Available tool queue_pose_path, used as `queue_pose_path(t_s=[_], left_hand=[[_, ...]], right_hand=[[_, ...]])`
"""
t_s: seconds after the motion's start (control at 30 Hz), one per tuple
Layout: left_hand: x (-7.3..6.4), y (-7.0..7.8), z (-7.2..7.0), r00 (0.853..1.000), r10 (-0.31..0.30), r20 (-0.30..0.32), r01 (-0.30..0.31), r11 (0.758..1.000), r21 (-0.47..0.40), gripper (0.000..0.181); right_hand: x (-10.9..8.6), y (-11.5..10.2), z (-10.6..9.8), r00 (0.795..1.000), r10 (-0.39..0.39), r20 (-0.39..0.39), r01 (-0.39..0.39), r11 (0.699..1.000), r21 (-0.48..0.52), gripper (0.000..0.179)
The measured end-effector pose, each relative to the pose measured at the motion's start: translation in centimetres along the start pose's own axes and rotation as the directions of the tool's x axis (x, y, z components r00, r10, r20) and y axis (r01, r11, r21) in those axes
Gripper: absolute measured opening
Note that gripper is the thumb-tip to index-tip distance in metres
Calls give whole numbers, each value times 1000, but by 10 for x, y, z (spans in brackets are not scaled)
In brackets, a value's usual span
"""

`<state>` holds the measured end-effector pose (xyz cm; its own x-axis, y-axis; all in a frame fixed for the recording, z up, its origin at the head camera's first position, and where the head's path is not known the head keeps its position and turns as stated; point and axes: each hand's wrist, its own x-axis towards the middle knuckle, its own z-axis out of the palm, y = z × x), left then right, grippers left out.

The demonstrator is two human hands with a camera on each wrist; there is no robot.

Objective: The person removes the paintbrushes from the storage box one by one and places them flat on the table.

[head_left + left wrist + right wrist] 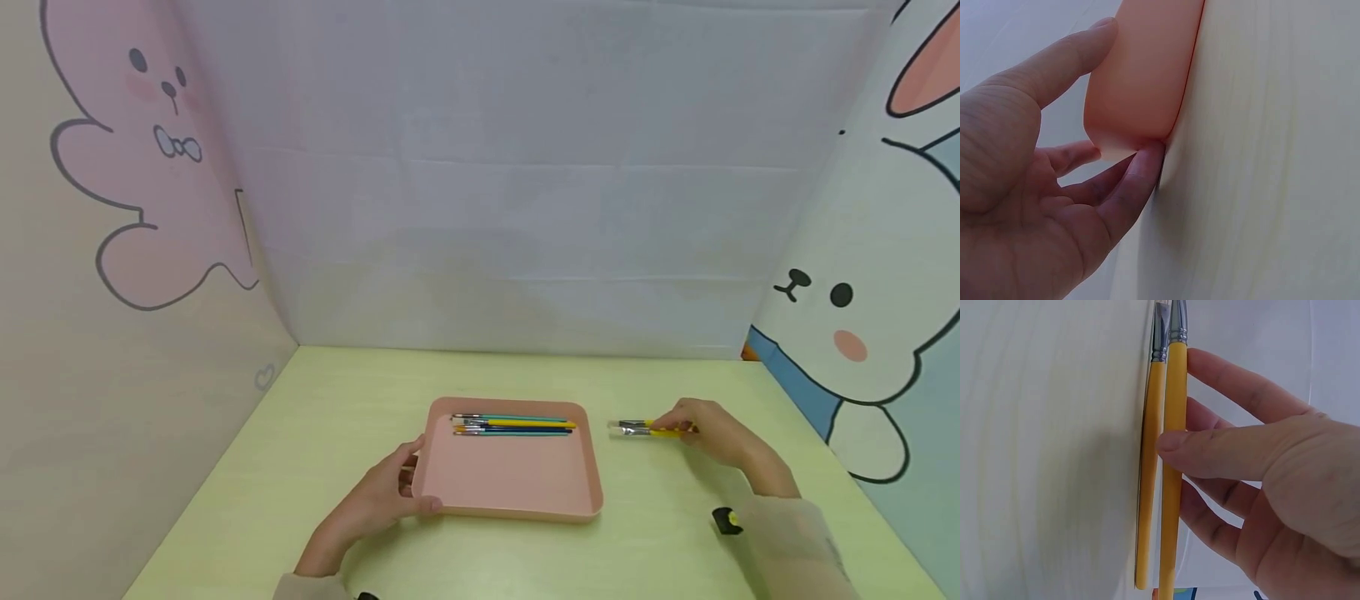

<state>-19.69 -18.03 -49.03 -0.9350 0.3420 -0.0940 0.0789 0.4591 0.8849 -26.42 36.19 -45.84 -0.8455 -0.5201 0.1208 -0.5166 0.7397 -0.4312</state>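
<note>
My left hand (pixel 378 496) grips the near left corner of a shallow pink tray (pixel 510 479). Its thumb lies on the front side and its fingers on the left side, with one fingertip low by the tray's bottom edge in the left wrist view. Several paintbrushes (pixel 517 426) with yellow, teal and dark blue handles lie side by side along the tray's far side, bristles to the left. Right of the tray, my right hand (pixel 720 435) pinches a yellow paintbrush (pixel 1174 412) between thumb and fingers. A second yellow paintbrush (pixel 1150 437) lies on the table close beside it.
The pale yellow table (pixel 337 400) runs back to a white sheet wall (pixel 510 208). Side walls with a pink cartoon animal (pixel 165 233) and a white cartoon animal (pixel 885 250) stand left and right. A small black object (pixel 726 521) shows beside the right sleeve.
</note>
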Motion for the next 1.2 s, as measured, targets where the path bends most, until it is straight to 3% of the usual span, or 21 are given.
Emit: queue_pose_path(t_s=[0.9,1.2], left_hand=[[0,2,2,1000,-5,-24,5,1000,6,110],[0,0,-1,1000,1,-8,-1,1000,5,108]], right_hand=[[5,9,9,1000,2,-25,-3,999,-48,35],[7,12,10,1000,5,-30,-6,999,-46,37]])
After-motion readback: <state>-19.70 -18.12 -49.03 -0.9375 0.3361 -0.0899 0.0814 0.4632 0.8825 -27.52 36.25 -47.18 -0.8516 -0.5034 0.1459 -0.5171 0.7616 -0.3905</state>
